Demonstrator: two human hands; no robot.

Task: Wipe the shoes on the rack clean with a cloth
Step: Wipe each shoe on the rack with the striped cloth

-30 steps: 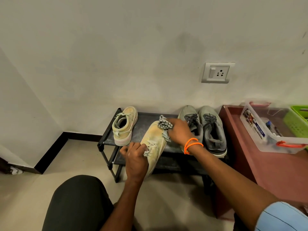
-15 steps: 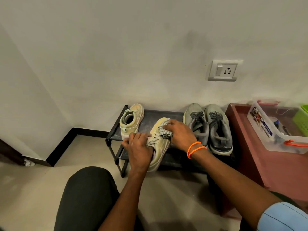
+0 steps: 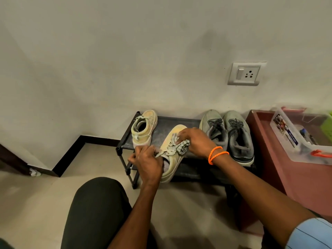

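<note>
A low black shoe rack [image 3: 179, 123] stands against the wall. My left hand [image 3: 147, 160] grips the heel end of a dusty cream sneaker [image 3: 173, 139], held tilted over the rack's front edge. My right hand [image 3: 195, 141], with orange bands at the wrist, presses a bunched grey-and-white cloth [image 3: 183, 147] onto the sneaker's laces. The matching cream sneaker [image 3: 143, 128] sits on the rack's left end. A pair of grey running shoes [image 3: 228, 133] stands on the right end.
A maroon low table [image 3: 280, 168] stands right of the rack, carrying a clear plastic box [image 3: 298, 135] and a green basket [image 3: 327, 128]. A wall socket [image 3: 245, 73] is above. My dark-trousered knee [image 3: 97, 209] is in front. Tiled floor lies to the left.
My right hand has drawn the cloth from the sneaker's toe back to the laces. My left hand has kept hold of the heel end. The camera view shifted left.
</note>
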